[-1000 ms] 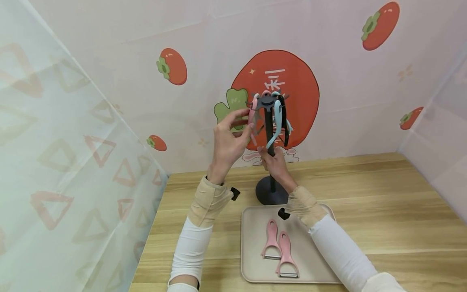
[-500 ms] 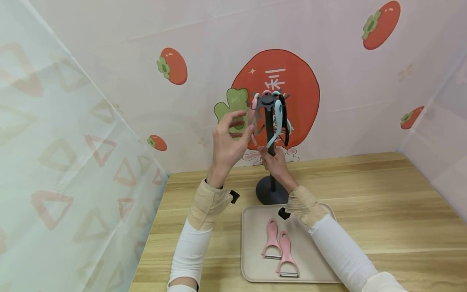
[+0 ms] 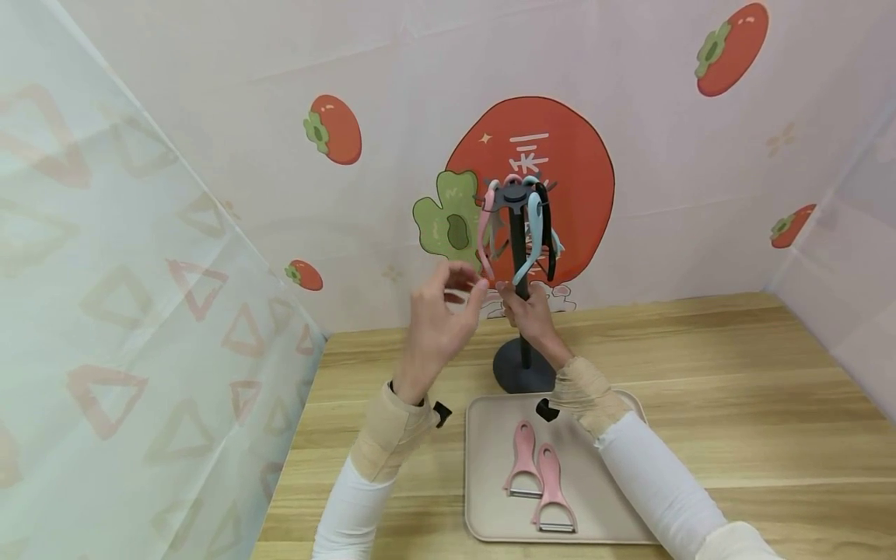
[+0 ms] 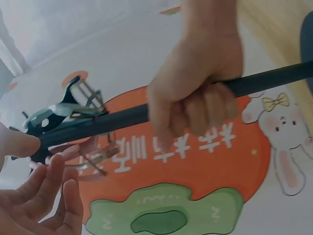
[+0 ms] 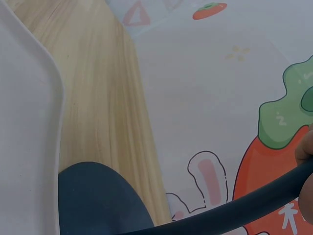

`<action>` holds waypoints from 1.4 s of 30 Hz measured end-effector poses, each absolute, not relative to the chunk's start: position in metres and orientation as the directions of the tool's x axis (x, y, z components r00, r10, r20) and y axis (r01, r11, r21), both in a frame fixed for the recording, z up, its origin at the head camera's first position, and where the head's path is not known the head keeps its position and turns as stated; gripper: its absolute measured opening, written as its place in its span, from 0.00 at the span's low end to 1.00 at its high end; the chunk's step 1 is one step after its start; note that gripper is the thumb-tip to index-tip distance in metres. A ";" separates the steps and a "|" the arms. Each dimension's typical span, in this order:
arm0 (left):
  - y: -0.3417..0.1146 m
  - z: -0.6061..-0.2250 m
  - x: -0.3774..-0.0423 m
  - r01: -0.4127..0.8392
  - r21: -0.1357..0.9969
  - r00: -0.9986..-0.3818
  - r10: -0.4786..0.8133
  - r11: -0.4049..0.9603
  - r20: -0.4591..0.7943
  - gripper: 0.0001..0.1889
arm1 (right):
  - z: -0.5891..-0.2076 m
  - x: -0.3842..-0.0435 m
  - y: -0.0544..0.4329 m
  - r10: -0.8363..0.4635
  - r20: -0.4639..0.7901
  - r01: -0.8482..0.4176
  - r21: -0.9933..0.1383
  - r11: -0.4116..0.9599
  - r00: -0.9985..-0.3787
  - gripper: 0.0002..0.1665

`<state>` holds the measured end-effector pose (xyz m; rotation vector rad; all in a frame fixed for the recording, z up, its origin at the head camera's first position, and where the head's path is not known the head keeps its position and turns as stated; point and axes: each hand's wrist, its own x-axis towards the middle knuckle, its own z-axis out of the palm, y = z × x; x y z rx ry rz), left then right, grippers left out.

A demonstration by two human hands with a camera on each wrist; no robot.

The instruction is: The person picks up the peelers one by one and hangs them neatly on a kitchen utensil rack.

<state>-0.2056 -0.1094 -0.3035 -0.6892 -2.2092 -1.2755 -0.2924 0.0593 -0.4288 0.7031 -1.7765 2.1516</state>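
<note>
A black stand (image 3: pixel 518 241) rises from a round base, with peelers hanging from hooks round its top. Among them are a pink peeler (image 3: pixel 484 233) on the left, a light blue peeler (image 3: pixel 536 233) and a black peeler (image 3: pixel 548 237). My right hand (image 3: pixel 532 315) grips the pole below the peelers; the left wrist view shows its fingers (image 4: pixel 210 105) wrapped round it. Left of the stand, my left hand (image 3: pixel 441 323) holds nothing, its fingers loosely bent and the thumb apart, just below the pink peeler.
A beige tray (image 3: pixel 483 505) lies in front of the stand's base (image 3: pixel 521 369). On it lie two pink peelers, the rear one (image 3: pixel 523 455) and the front one (image 3: pixel 551 482), side by side. The wooden table (image 3: pixel 735 404) meets a printed wall behind.
My left hand has let go of the hanging pink peeler and moved down and away from it. The peeler stays on its hook. My right hand keeps its grip on the pole.
</note>
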 end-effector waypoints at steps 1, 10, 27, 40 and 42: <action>-0.110 -0.309 -0.203 0.629 0.635 -0.761 0.190 0.449 0.620 0.11 | -0.429 -0.292 0.059 -0.102 0.517 -0.488 -0.846 -0.218 -0.850 0.35; -0.116 -0.349 -0.185 0.482 0.727 -0.876 0.262 0.489 0.404 0.09 | -0.431 -0.292 0.062 -0.113 0.479 -0.449 -0.867 -0.217 -0.871 0.35; -0.105 -0.429 -0.157 0.285 0.652 -0.908 0.416 0.703 -0.052 0.15 | -0.433 -0.291 0.061 -0.123 0.512 -0.481 -0.850 -0.216 -0.850 0.36; -0.086 -0.461 -0.131 0.232 0.562 -0.861 0.436 0.794 -0.261 0.15 | -0.428 -0.293 0.061 -0.131 0.485 -0.447 -0.861 -0.241 -0.865 0.34; -0.084 -0.463 -0.129 0.234 0.528 -0.866 0.422 0.816 -0.268 0.19 | -0.428 -0.293 0.062 -0.135 0.480 -0.441 -0.865 -0.238 -0.867 0.34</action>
